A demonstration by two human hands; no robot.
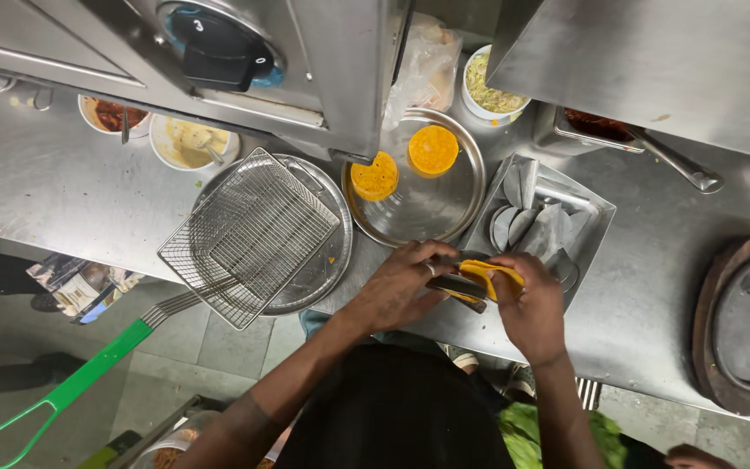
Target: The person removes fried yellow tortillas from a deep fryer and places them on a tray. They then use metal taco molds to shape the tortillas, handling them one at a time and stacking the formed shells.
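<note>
We hold the yellow shell (490,276) in its metal mould (460,287) over the counter edge (653,330), left hand (401,291) gripping the mould, right hand (531,308) pinching the shell. Best ease it free gently, supporting the brittle fold.

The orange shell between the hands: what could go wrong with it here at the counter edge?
1. Both hands, left and right, press the orange shell against a metal mold; it looks thin and might crack.
2. The hands work right at the counter edge, so a dropped piece would likely fall to the floor.
3. The wire basket overhangs its round tray, with its green handle off the counter; a bump could tip it.
</note>
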